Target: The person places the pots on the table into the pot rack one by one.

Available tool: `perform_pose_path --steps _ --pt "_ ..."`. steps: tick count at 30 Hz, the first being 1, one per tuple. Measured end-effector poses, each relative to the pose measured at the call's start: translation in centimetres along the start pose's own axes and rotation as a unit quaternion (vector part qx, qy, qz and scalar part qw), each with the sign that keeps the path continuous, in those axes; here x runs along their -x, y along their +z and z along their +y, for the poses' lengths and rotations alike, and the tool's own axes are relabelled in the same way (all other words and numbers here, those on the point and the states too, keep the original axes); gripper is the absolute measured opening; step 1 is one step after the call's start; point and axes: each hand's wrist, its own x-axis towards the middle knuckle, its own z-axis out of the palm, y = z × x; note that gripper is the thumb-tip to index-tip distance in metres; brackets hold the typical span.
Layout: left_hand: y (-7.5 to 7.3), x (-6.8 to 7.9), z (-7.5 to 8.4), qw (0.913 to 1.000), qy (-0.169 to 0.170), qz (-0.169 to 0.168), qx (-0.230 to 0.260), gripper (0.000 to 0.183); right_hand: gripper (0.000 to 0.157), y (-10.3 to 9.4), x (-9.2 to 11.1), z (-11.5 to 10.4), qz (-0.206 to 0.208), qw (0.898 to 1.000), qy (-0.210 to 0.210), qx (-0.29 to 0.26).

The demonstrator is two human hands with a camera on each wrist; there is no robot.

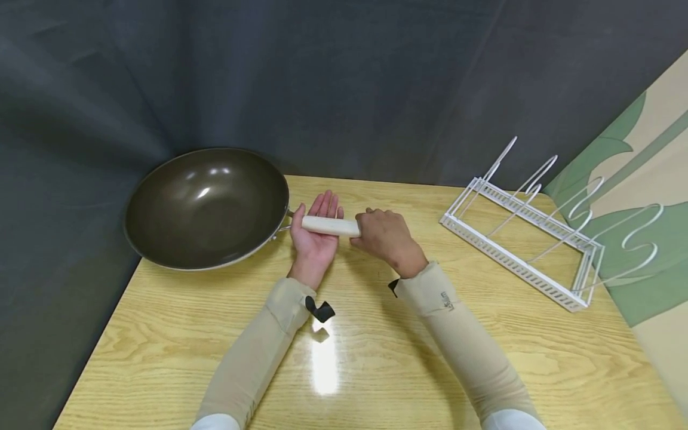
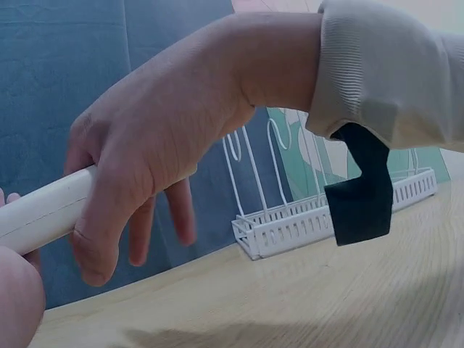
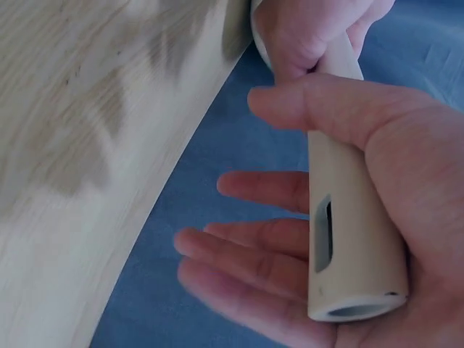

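A dark brown wok (image 1: 208, 209) with a cream handle (image 1: 330, 226) stands at the left. The handle lies across the upturned palm of my left hand (image 1: 314, 242). Its fingers stretch away flat, and the thumb lies across the wok end of the handle. From above, my right hand (image 1: 388, 239) rests over the handle's free end. In the right wrist view the right fingers (image 3: 250, 264) reach straight past the handle (image 3: 355, 217), whose slot and open end show. The right thumb lies across its other side. The left wrist view shows the handle (image 2: 47, 210) raised above the table.
A white wire rack (image 1: 524, 242) with upright curved dividers and a slotted base stands on the right of the wooden table (image 1: 387, 370). Dark cloth (image 1: 344, 89) hangs along the back and left. A green and beige patterned wall (image 1: 639, 197) borders the right side.
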Motion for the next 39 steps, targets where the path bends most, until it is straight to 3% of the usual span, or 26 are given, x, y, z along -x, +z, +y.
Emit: perform_pose_path --steps 11,17,24,39 --pt "0.4 0.4 -0.3 0.999 0.004 0.032 0.03 0.033 0.014 0.0 0.8 0.1 -0.006 0.996 -0.023 -0.084" --pt "0.8 0.6 -0.5 0.9977 0.003 0.058 0.034 0.029 0.02 0.0 1.4 0.1 -0.005 0.993 -0.025 -0.112" --pt "0.9 1.1 0.0 0.9974 -0.016 0.048 0.051 0.04 0.026 0.8 1.9 -0.4 -0.003 0.987 -0.023 -0.156" --pt "-0.2 1.8 0.0 0.9979 -0.023 0.061 0.004 0.044 0.024 3.3 3.3 -0.6 0.035 0.975 -0.031 -0.218"
